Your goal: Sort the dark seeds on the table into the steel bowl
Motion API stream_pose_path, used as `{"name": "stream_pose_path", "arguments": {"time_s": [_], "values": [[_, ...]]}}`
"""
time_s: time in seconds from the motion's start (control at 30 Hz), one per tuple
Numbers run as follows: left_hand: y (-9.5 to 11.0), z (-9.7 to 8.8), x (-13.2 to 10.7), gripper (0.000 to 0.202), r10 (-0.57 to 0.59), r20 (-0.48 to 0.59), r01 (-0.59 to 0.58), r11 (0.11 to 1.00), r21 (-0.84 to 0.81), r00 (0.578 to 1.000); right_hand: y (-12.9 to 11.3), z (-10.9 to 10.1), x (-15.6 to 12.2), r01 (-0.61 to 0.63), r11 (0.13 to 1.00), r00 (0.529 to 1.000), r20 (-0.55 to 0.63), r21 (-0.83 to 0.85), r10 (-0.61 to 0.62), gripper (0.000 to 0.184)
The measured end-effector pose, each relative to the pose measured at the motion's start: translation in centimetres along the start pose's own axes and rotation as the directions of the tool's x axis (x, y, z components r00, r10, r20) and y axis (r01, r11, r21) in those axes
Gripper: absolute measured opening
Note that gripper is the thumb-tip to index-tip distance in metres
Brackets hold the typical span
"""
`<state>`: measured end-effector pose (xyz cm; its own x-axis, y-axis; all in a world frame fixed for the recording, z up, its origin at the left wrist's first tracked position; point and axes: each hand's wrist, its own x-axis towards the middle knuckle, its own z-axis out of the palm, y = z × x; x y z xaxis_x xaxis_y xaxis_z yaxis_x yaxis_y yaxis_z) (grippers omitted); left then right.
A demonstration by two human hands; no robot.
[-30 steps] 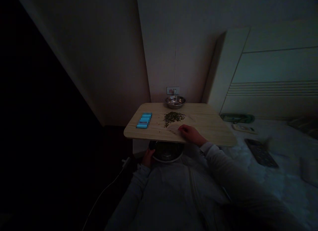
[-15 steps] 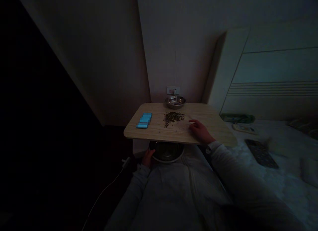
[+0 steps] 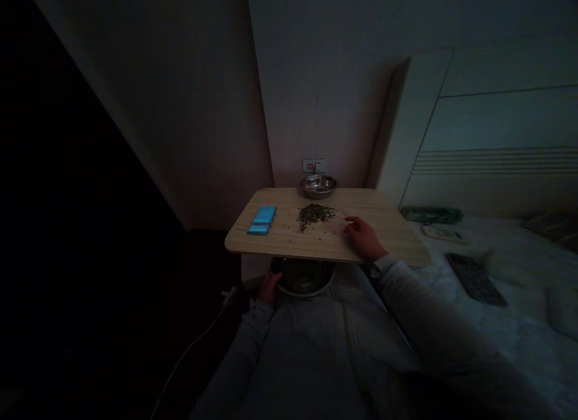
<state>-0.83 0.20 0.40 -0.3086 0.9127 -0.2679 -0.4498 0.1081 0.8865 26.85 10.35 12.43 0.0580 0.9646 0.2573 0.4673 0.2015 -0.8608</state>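
Note:
A scattered pile of small dark bits, like seeds or dried leaves (image 3: pixel 314 214), lies on the light wooden table (image 3: pixel 271 245). My right hand (image 3: pixel 365 238) is low over the table, right of the pile, index finger pointing towards it and fingertips apart. Nothing shows between its fingers. On my lap, partly under the table's front edge, rests a wide dark bowl with a pale rim (image 3: pixel 309 293). My left hand (image 3: pixel 270 287) grips the bowl's left rim, thumb on top and the other fingers mostly hidden. The bowl's contents are too dark to make out.
A shiny metal bowl (image 3: pixel 318 187) stands at the table's back edge, below a wall socket (image 3: pixel 313 165). A blurred-out blue object (image 3: pixel 262 220) lies on the left. A white cable (image 3: pixel 189 346) hangs at left; the bed (image 3: pixel 433 293) is on the right.
My right hand has barely shifted, its fingertips slightly further right. My left hand and the bowl on my lap stay in place.

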Motion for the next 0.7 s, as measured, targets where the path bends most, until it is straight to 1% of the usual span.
{"name": "stream_pose_path", "arguments": {"time_s": [0.1,0.2,0.3,0.43,0.5,0.63,0.7], "values": [[-0.3,-0.1,0.2,0.023,-0.002,0.010,0.002,1.000,-0.003,1.000,-0.3,-0.1,-0.3,0.020,1.000,0.999,0.041,0.020,-0.021,0.028],[-0.1,0.0,0.1,0.015,0.027,-0.002,-0.027,0.999,0.023,1.000,-0.4,-0.2,-0.8,0.025,0.999,0.994,0.107,0.040,-0.029,0.029],[0.1,0.1,0.0,0.013,0.043,-0.017,-0.042,0.997,0.066,0.999,-0.3,-0.2,-1.2,0.035,0.998,0.988,0.148,0.058,-0.043,0.030],[0.3,0.0,-0.1,0.012,0.036,-0.041,-0.032,0.994,0.101,0.999,-0.2,-0.3,-1.3,0.047,0.995,0.985,0.163,0.091,-0.062,0.030],[0.4,0.0,-0.1,0.010,0.057,-0.035,-0.053,0.991,0.120,0.998,-0.4,-0.4,-1.3,0.046,0.995,0.983,0.171,0.090,-0.061,0.030],[0.4,-0.1,0.0,0.008,0.089,-0.024,-0.085,0.987,0.138,0.996,-0.9,-0.4,-1.4,0.004,0.999,0.985,0.174,0.051,-0.013,0.030],[0.3,0.0,0.0,0.009,0.086,-0.008,-0.084,0.988,0.132,0.996,-1.1,-0.4,-1.3,-0.004,1.000,0.986,0.168,0.031,-0.001,0.029]]}}
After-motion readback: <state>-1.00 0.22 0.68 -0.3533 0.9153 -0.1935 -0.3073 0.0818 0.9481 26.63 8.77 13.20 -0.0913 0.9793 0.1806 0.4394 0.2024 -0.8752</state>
